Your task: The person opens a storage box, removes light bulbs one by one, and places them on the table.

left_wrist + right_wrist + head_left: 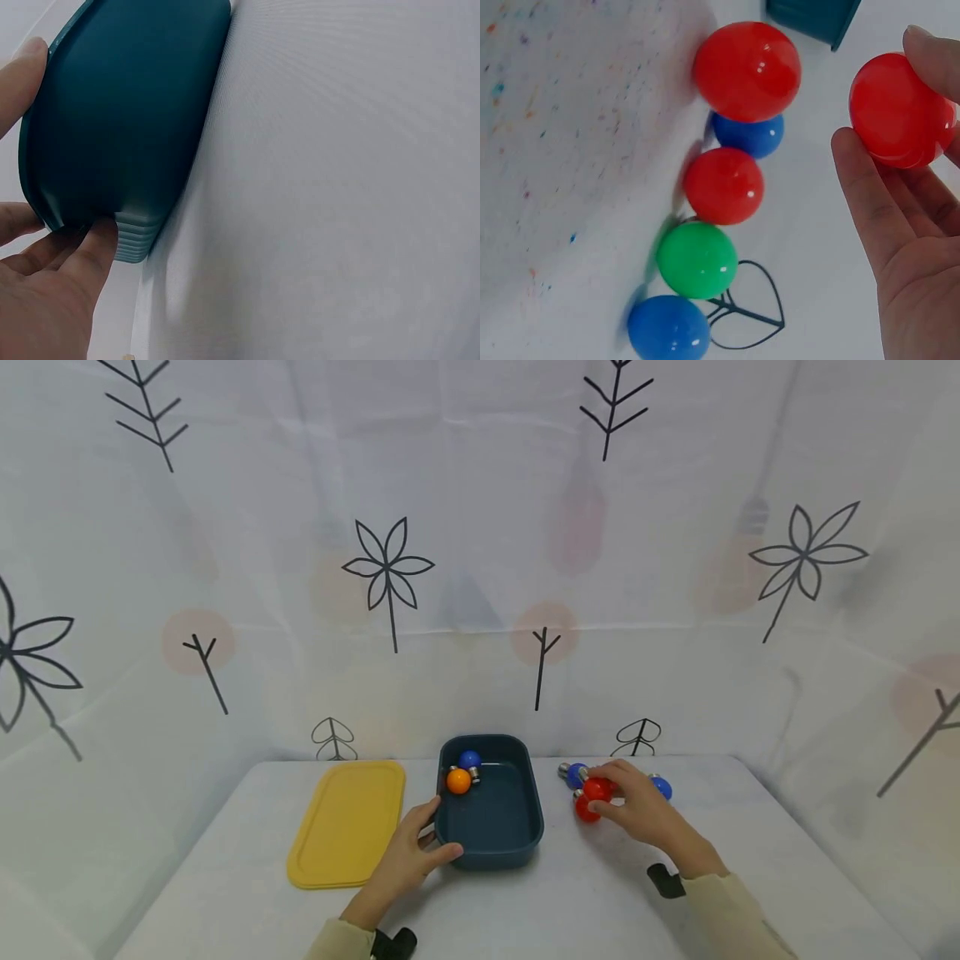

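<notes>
My right hand (637,802) pinches a red light bulb (894,111) between thumb and fingers, raised above other bulbs on the table. In the right wrist view those lie in a row: a large red bulb (746,71), a blue bulb (751,136), a smaller-looking red one, a green bulb (697,259) and another blue one. With thumb and fingers spread along its near left side, my left hand (401,860) grips a dark teal container (495,860). Inside the container, near its far left corner, lie an orange bulb (458,781) and a blue bulb (470,760).
A yellow lid (348,822) lies flat on the white table (570,910), left of the container. Behind the table hangs a white cloth (465,568) printed with leaves and plants.
</notes>
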{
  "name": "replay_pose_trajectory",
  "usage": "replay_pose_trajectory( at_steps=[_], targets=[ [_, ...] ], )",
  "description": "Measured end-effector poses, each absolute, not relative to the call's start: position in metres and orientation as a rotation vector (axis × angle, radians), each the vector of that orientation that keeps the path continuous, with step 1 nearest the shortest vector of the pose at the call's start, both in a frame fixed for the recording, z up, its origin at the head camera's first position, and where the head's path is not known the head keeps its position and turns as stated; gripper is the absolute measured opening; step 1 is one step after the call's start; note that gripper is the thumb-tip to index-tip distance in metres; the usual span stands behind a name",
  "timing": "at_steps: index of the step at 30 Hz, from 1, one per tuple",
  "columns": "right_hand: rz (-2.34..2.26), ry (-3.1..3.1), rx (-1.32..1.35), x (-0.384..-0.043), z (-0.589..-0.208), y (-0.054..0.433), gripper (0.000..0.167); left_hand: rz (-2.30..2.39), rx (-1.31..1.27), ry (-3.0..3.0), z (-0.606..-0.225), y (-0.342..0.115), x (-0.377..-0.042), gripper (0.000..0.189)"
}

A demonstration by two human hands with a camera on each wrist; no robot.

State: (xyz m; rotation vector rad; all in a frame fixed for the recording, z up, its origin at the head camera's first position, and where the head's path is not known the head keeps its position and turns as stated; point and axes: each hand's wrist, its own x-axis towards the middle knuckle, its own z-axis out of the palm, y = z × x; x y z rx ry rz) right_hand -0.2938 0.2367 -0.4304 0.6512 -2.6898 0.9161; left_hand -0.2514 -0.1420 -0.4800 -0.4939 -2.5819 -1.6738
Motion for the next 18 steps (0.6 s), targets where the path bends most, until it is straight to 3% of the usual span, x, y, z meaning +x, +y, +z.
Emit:
replay_pose_trajectory(
  at_steps=[18],
  targets=[
    [0.929, -2.801, 0.461, -0.292, -0.438, 0.256, 0.045, -1.716, -0.467, -2.573, -0.478, -0.141, -0.249, 0.086]
  ],
)
